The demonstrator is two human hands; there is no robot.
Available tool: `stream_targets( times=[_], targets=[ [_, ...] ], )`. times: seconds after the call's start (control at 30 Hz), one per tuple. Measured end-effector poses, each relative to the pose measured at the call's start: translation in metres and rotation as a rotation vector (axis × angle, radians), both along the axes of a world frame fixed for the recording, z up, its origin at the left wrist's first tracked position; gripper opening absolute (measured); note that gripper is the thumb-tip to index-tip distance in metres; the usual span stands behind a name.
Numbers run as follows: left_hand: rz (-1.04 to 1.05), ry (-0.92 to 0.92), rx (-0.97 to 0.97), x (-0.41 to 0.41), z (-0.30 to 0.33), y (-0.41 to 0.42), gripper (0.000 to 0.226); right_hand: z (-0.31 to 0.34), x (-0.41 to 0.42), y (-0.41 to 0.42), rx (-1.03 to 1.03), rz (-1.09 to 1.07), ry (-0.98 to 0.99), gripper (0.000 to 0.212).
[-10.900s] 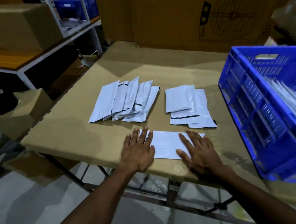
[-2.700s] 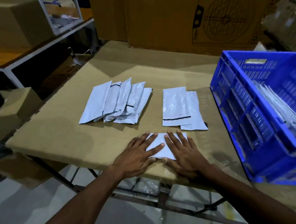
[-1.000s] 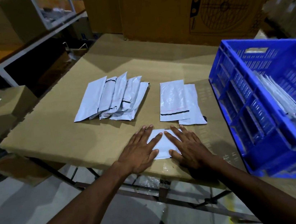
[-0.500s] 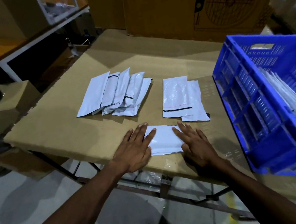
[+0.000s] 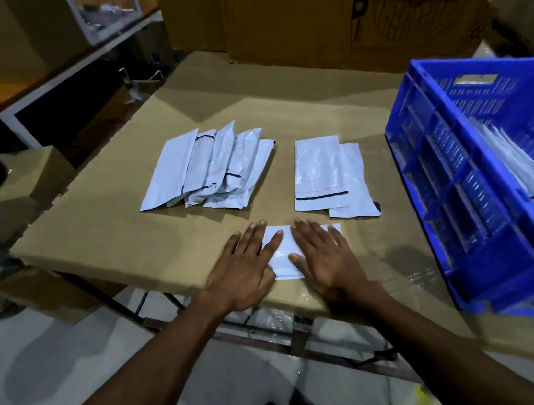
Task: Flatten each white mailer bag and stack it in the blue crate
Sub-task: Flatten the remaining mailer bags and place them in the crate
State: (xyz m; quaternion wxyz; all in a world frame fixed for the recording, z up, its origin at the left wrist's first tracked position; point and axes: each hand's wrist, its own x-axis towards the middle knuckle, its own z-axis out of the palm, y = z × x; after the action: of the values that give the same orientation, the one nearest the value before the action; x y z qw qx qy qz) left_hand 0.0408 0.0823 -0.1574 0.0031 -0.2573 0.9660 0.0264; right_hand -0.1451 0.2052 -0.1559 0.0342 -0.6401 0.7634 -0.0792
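Hands lie flat, side by side, on one white plastic mailer bag (image 5: pixel 284 254) at the near edge of the brown cardboard-covered table (image 5: pixel 127 234). The left hand (image 5: pixel 246 273) presses the bag's left end with straight, spread fingers (image 5: pixel 272 240); the right hand (image 5: pixel 325 257) presses its right part the same way, thumb turned inward. Neither hand curls round anything. Only a strip of the bag shows between the two hands, with a corner beyond the right fingertips. Its long axis runs left to right, along the table edge, and it lies flat on the surface.

Beyond the left fingertips, well apart, a fanned row of white mailer bags (image 5: pixel 214 170) overlaps like shingles; their long axes point away from the person and lean slightly right, and some show a dark strip at one end. Beyond the right fingertips, near but not touching, a pair of white mailer bags (image 5: pixel 326 174) lies stacked, the upper one offset to the left, long axes pointing away, a dark line across the near end of the upper bag.

Right of the right hand, well apart, the blue slatted plastic crate (image 5: pixel 459 177) sits on the table, with flattened white bags (image 5: pixel 521 162) leaning inside it. Behind the table stand large brown cardboard boxes (image 5: pixel 301 10)
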Motion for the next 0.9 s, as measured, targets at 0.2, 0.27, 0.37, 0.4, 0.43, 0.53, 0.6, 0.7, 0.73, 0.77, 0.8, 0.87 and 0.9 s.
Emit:
stream_targets(
  times=[0.2, 0.27, 0.37, 0.4, 0.43, 0.53, 0.6, 0.7, 0.73, 0.77, 0.8, 0.87, 0.9],
  targets=[
    [-0.011, -0.014, 0.025, 0.004, 0.004, 0.002, 0.077, 0.001, -0.020, 0.023, 0.069, -0.087, -0.034, 0.068],
    [-0.008, -0.024, 0.106, 0.003, 0.004, -0.001, 0.081, 0.006, -0.027, 0.027, 0.145, -0.073, -0.056, 0.074],
    [0.136, 0.222, 0.333, -0.001, 0.004, -0.008, 0.082, 0.014, -0.036, 0.025, 0.255, -0.076, -0.166, 0.081],
    [0.180, 0.334, 0.356, -0.003, 0.004, -0.007, 0.079, 0.015, -0.034, 0.023, 0.212, -0.086, -0.172, 0.080],
    [0.179, 0.418, 0.337, -0.008, 0.004, -0.003, 0.075, 0.015, -0.029, 0.021, 0.131, -0.077, -0.148, 0.079],
    [0.028, 0.517, 0.237, -0.037, 0.006, 0.020, 0.059, 0.013, -0.012, 0.008, -0.009, 0.034, -0.067, 0.061],
    [0.027, 0.443, 0.202, -0.054, 0.007, 0.030, 0.062, 0.007, -0.011, 0.004, -0.030, 0.039, -0.047, 0.055],
    [0.109, 0.313, 0.118, -0.054, 0.000, 0.032, 0.064, 0.003, -0.020, 0.010, -0.017, 0.001, -0.009, 0.060],
    [0.115, 0.278, 0.102, -0.052, -0.002, 0.031, 0.064, 0.002, -0.023, 0.012, -0.007, -0.004, 0.002, 0.062],
    [0.114, 0.230, 0.107, -0.049, -0.002, 0.029, 0.065, 0.002, -0.024, 0.014, 0.010, -0.011, 0.009, 0.064],
    [0.111, 0.184, 0.112, -0.046, -0.003, 0.029, 0.067, 0.002, -0.026, 0.017, 0.029, -0.020, 0.016, 0.065],
    [0.110, 0.110, 0.115, -0.039, -0.004, 0.022, 0.067, 0.002, -0.030, 0.020, 0.069, -0.037, 0.005, 0.067],
    [0.112, 0.088, 0.120, -0.036, -0.004, 0.020, 0.064, 0.003, -0.033, 0.021, 0.105, -0.035, -0.014, 0.068]
  ],
)
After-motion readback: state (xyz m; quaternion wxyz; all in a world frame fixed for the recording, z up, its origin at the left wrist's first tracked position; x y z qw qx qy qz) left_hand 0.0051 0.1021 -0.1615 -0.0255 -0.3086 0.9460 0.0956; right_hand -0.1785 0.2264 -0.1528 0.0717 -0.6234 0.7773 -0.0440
